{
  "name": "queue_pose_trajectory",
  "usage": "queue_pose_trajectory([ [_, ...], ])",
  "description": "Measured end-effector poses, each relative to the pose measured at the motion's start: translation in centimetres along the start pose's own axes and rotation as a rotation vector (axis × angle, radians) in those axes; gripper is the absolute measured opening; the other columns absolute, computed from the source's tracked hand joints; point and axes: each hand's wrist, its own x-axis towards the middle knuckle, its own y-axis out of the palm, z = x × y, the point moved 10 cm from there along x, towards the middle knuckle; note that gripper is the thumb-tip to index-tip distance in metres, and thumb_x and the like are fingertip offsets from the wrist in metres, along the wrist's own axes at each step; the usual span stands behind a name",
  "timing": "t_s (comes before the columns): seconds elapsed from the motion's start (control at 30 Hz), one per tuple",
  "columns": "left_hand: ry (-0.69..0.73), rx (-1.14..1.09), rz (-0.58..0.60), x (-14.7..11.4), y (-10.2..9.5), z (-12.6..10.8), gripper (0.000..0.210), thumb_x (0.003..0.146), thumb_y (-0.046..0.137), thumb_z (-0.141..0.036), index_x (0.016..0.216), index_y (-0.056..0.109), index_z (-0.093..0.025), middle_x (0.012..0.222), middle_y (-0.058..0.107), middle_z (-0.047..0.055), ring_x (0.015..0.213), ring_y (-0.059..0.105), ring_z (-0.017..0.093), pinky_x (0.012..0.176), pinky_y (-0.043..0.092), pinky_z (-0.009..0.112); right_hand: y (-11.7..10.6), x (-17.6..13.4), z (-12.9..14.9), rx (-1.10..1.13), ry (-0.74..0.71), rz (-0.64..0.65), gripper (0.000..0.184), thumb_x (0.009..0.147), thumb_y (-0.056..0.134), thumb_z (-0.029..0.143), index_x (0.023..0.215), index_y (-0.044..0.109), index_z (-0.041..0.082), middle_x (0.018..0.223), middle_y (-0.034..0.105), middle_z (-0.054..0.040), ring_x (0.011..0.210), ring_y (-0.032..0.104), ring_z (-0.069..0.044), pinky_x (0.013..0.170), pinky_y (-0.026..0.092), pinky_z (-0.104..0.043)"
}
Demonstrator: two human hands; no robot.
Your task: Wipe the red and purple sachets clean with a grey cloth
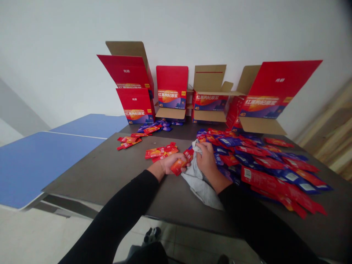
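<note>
My left hand (169, 164) is closed around a red sachet (178, 167) with an orange print, held just above the dark table. Close beside it, my right hand (206, 157) pinches a grey cloth (202, 187), whose lower part drapes down onto the tabletop. The cloth's bunched top is against or very near the sachet's upper end; I cannot tell if they touch. Two or more red sachets (158, 152) lie just behind my left hand. To the right of my right hand spreads a big heap of red and purple sachets (255, 157).
Several red cartons with raised flaps stand along the back, among them a left carton (134, 106) and a right carton (264, 99). Smaller groups of purple sachets (165, 126) and red sachets (129, 141) lie before them. A blue table (60, 154) adjoins the dark table (90, 176) on the left.
</note>
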Motion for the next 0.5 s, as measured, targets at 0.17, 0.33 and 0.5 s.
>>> queue_pose_trajectory([
  [0.17, 0.043, -0.075, 0.038, -1.4, 0.7, -1.5, 0.037, 0.069, 0.055, -0.015, 0.104, 0.065, -0.009, 0.078, 0.061, 0.010, 0.058, 0.054, 0.013, 0.050, 0.040, 0.019, 0.2, 0.0, -0.5, -0.016, -0.012, -0.011, 0.042, 0.081, 0.049, 0.008, 0.116, 0.067, 0.022, 0.111, 0.055, -0.0109, 0.108, 0.056, -0.027, 0.102, 0.052, -0.047],
  [0.33, 0.240, -0.258, -0.140, -2.8, -0.6, -4.7, 0.043, 0.073, 0.050, -0.014, 0.113, 0.063, -0.008, 0.087, 0.067, 0.013, 0.070, 0.062, 0.016, 0.063, 0.051, 0.024, 1.6, -0.2, 0.0, -0.026, -0.053, 0.077, 0.040, 0.080, 0.051, 0.007, 0.111, 0.071, 0.021, 0.110, 0.057, -0.0109, 0.108, 0.056, -0.027, 0.100, 0.052, -0.045],
  [0.5, 0.520, -0.394, -0.348, -3.4, -1.6, -7.7, 0.035, 0.080, 0.048, -0.017, 0.111, 0.063, -0.012, 0.092, 0.069, 0.011, 0.074, 0.065, 0.017, 0.078, 0.057, 0.033, 2.4, -0.2, 0.9, -0.064, -0.077, 0.144, 0.042, 0.078, 0.053, 0.004, 0.111, 0.072, 0.022, 0.110, 0.060, -0.0106, 0.105, 0.056, -0.026, 0.097, 0.053, -0.044],
])
